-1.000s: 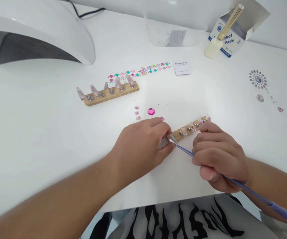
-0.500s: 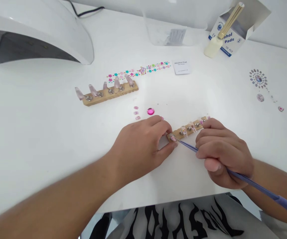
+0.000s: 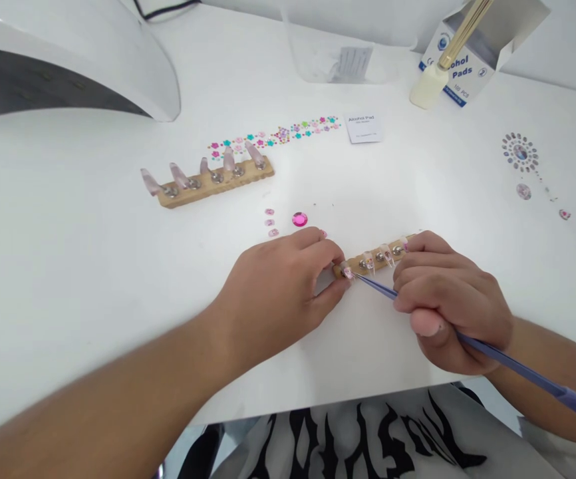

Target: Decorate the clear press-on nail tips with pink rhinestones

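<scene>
My left hand (image 3: 278,293) pinches the left end of a short wooden nail stand (image 3: 355,267), thumb and forefinger around the leftmost decorated nail tip (image 3: 347,272). Closed round a long purple tool (image 3: 510,371), perhaps tweezers, is my right hand (image 3: 450,303); the tool's fine point touches or nearly touches that nail tip. More clear nail tips with small pink decorations stand on metal studs along the strip, whose right end my right fingers hide. Just behind my left hand lie a round pink gem (image 3: 299,219) and several small pink pieces (image 3: 269,222).
A second wooden stand (image 3: 218,183) holds several plain pinkish nail tips. Behind it are colourful flower stickers (image 3: 283,135) and an alcohol pad packet (image 3: 364,128). A white lamp (image 3: 83,53) is back left, a bottle (image 3: 428,86) and box (image 3: 467,73) back right, gems (image 3: 520,153) right.
The view has shifted slightly. The leftmost nail tip appears turned a little, and the tool's point has moved slightly up beside it. Both hands keep nearly the same hold.
</scene>
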Demonstrator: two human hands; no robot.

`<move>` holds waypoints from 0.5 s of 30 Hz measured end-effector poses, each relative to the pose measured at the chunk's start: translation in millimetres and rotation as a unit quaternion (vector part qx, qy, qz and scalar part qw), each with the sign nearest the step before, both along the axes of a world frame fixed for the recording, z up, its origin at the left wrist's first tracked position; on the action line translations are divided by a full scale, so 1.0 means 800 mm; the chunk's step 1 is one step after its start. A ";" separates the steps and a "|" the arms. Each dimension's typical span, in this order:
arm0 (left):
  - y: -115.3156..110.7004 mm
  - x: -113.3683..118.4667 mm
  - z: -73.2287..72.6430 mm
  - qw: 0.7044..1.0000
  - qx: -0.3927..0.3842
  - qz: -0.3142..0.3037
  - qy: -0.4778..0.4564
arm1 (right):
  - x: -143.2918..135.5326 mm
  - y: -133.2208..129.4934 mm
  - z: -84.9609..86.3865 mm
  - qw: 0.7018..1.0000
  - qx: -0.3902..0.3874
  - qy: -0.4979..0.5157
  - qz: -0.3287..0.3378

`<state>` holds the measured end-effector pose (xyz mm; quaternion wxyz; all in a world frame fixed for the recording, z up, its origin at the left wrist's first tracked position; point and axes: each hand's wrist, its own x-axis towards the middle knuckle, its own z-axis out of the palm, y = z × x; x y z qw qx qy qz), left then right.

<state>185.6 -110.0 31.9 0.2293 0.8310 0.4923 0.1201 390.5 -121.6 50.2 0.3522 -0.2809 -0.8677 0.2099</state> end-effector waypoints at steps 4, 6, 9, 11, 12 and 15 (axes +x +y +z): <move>0.000 0.001 0.000 1.000 -0.002 0.004 0.010 | -0.001 0.000 0.001 1.000 0.005 -0.010 -0.007; 0.000 0.002 0.000 1.000 -0.002 0.006 0.013 | 0.000 0.001 0.002 1.000 0.000 -0.018 -0.010; 0.001 0.002 0.001 1.000 -0.001 0.007 0.013 | 0.001 0.002 0.003 1.000 -0.007 -0.021 -0.008; 0.001 0.002 0.002 1.000 -0.002 0.005 0.013 | 0.002 0.002 0.004 1.000 -0.016 -0.023 -0.005; 0.001 0.002 0.003 1.000 -0.004 0.004 0.014 | 0.003 0.002 0.005 0.999 -0.021 -0.024 -0.005; 0.001 0.002 0.003 1.000 -0.008 0.002 0.017 | 0.009 0.001 0.006 0.999 -0.034 -0.018 -0.005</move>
